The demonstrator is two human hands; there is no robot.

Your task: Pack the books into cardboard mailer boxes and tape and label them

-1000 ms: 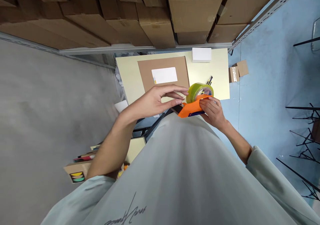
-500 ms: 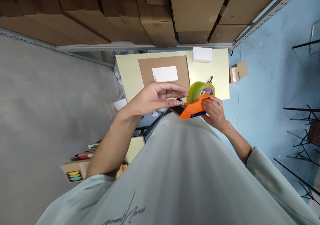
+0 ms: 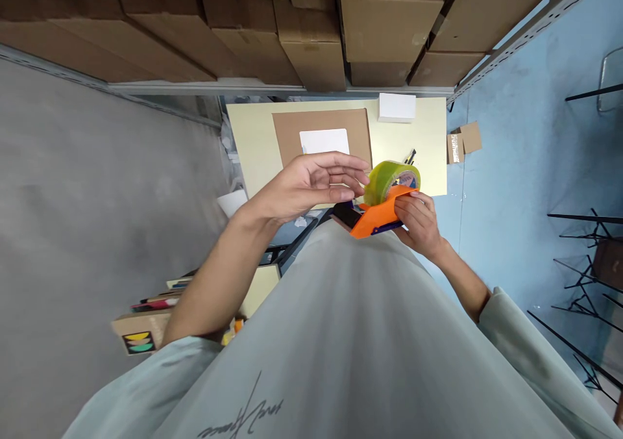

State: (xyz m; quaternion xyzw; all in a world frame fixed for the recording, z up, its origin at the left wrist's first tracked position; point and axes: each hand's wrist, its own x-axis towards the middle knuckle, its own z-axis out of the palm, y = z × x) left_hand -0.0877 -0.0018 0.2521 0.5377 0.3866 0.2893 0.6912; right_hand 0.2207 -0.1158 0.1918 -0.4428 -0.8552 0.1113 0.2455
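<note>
My right hand (image 3: 417,221) grips an orange tape dispenser (image 3: 377,215) that carries a yellowish roll of clear tape (image 3: 390,180). My left hand (image 3: 311,182) hovers just left of the roll, fingers stretched toward it and slightly curled, fingertips at the roll's edge. Whether it pinches the tape end I cannot make out. Below and beyond the hands lies a flat brown cardboard parcel (image 3: 292,134) with a white label (image 3: 324,141) on a pale yellow table (image 3: 428,147).
A small white box (image 3: 397,107) and a dark pen-like tool (image 3: 410,156) lie on the table. Stacked cardboard boxes (image 3: 384,23) fill metal shelving behind. A small open carton (image 3: 463,141) sits on the blue floor; black wire racks (image 3: 588,244) stand right.
My left hand has lifted slightly and its fingers have spread more beside the tape roll. The dispenser has stayed in my right hand, shifted a little to the right.
</note>
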